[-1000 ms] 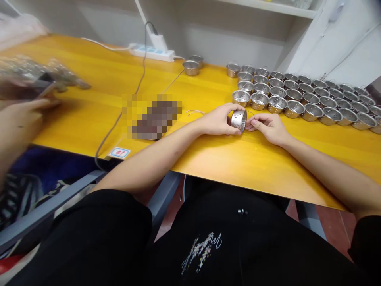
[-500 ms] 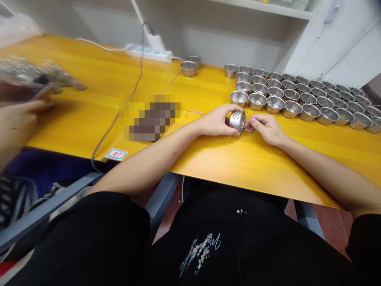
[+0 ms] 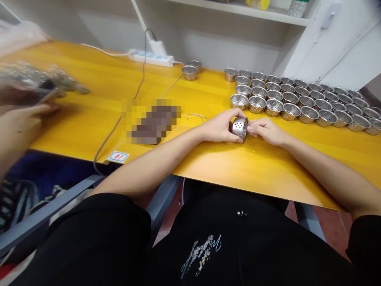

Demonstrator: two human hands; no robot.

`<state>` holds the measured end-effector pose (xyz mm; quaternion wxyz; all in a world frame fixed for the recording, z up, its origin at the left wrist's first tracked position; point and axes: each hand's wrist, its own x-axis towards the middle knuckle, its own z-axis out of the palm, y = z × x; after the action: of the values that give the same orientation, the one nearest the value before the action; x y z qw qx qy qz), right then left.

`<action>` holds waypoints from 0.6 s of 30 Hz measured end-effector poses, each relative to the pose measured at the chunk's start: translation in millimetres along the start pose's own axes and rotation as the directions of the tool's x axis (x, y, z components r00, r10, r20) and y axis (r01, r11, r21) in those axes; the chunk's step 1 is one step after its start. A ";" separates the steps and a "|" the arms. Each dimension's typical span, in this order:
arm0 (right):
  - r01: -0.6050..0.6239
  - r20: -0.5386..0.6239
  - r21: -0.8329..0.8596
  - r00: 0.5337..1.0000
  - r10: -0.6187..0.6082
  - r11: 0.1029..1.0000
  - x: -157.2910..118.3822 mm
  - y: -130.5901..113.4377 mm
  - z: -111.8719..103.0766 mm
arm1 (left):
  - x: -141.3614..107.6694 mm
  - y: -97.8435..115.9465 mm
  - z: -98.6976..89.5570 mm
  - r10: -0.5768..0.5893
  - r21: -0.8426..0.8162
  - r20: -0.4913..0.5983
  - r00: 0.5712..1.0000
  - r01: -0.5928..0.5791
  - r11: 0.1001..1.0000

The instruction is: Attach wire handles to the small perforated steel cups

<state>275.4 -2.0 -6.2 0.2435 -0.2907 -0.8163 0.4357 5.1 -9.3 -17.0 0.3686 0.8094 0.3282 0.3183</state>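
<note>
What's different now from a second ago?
The right hand has moved slightly left, its fingertips now right at the open end of the perforated cup. The thin wire seen at those fingers earlier is no longer clearly visible. The left hand still grips the cup, and the rows of cups stayed put.

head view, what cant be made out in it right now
Head view: anything in the right hand, hidden by its own fingers
Head view: what the dark thing is, covered by pixel blocks
Head view: contents of the shiny pile, blurred
Head view: all of the end cup, cut off by the right edge
</note>
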 end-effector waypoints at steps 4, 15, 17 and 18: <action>-0.078 0.002 0.019 0.997 0.078 0.997 1.1 -5.1 -1.6 | 0.1 0.6 -0.1 0.020 -0.022 0.002 1.000 -0.020 1.000; -0.123 -0.023 0.001 0.992 0.123 0.992 2.6 -6.2 -0.2 | 1.1 3.7 0.4 -0.004 -0.050 0.029 1.000 0.005 0.999; -0.116 -0.020 0.018 0.993 0.116 0.993 2.4 -6.5 -0.1 | 1.2 3.7 0.1 -0.005 -0.056 0.040 0.999 0.007 0.998; -0.111 -0.020 0.025 0.994 0.112 0.994 2.3 -6.5 -0.1 | 1.2 3.7 -0.1 -0.007 -0.060 0.046 0.999 0.010 0.998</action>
<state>272.2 -3.3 -0.2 0.2308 -0.3374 -0.7911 0.4551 6.8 -10.2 -13.7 0.4017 0.8035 0.3134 0.3079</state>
